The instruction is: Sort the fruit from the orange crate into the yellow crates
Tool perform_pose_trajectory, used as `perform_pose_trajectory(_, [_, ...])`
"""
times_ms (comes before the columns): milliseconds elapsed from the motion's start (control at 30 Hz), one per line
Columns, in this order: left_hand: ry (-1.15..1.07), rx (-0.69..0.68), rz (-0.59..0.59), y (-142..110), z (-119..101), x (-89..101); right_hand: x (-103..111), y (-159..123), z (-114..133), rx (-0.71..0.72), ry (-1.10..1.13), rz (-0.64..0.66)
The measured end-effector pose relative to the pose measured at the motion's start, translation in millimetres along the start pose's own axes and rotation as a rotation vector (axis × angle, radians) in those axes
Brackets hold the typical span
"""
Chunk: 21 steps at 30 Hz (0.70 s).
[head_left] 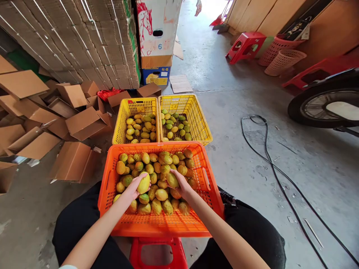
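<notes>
My left hand [136, 186] is closed round an oval yellow fruit [144, 183], held over the orange basket [206, 220]. To its right, my right hand [181, 183] grips a greener oval fruit [172, 180] at the same height. Under both hands, many yellow, orange-tinged and green fruits [161, 194] fill much of this basket, a few with wrinkled skin. The basket sits between my knees, with a red stool [158, 239] partly visible beneath it. Beyond it stand a yellow crate [115, 130] with yellow fruits and a second yellow crate [203, 127] with mostly greener fruits.
Loose cardboard boxes [73, 158] are heaped at left, before stacked flattened cardboard [92, 45]. A white carton [161, 33] stands on a blue box [157, 75]. At right are a black cable [269, 160], a wheel [316, 106], a red stool [246, 45] and a pink basket [283, 61].
</notes>
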<state>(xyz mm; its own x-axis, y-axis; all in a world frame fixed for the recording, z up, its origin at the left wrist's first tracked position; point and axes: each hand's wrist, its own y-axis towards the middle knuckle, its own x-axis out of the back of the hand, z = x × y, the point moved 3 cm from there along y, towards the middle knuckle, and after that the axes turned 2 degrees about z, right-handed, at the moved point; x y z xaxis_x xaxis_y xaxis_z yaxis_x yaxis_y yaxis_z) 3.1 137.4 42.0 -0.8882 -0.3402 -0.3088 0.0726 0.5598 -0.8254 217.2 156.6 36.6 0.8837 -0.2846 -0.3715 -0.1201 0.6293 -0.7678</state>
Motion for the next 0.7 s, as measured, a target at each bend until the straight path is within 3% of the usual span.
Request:
perform_pose_trajectory(200, [-0.057,-0.011,-0.086,-2.5,-3.8,-2.2,0.0,0.4,-1.3,-0.1,0.138,0.002])
perform_pose_trajectory(367, [-0.013,0.022,-0.064,-0.8,-0.5,-1.8,3.3,3.8,-3.3,-0.027,0.14,-0.085])
perform_pose_trajectory(567, [-0.019,0.054,-0.013,-1.4,0.6,-3.9,1.6,4.0,-4.7,-0.086,0.15,-0.04])
perform_pose_trajectory(700, [-0.041,0.092,-0.025,0.0,0.9,-2.3,3.1,3.2,-3.9,-0.096,0.129,-0.097])
